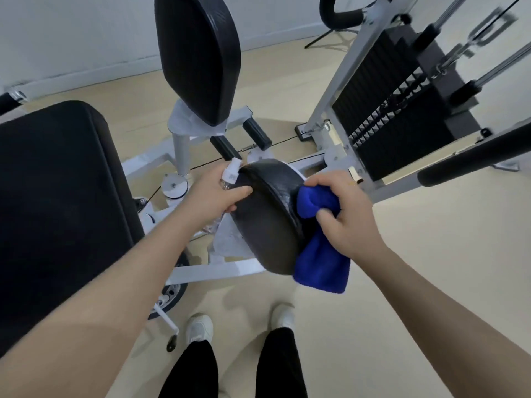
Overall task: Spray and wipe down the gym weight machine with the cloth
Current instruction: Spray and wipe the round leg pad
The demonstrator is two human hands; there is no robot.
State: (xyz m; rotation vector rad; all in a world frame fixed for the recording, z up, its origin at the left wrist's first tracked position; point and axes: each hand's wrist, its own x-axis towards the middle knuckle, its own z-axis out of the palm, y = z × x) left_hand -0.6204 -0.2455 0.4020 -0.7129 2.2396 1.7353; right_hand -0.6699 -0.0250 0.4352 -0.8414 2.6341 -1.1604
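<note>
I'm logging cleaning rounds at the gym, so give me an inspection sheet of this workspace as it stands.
Surface: beige floor, no spills seen.
Job's things: blue cloth pressed on the round black pad's right edge; spray bottle at its left.
Clutter: nothing seen.
Hands: left hand grips the bottle; right hand grips the cloth.
Cables: thin machine cable runs toward the weight stack.
Surroundings: upright back pad, black bench, white wall.
</note>
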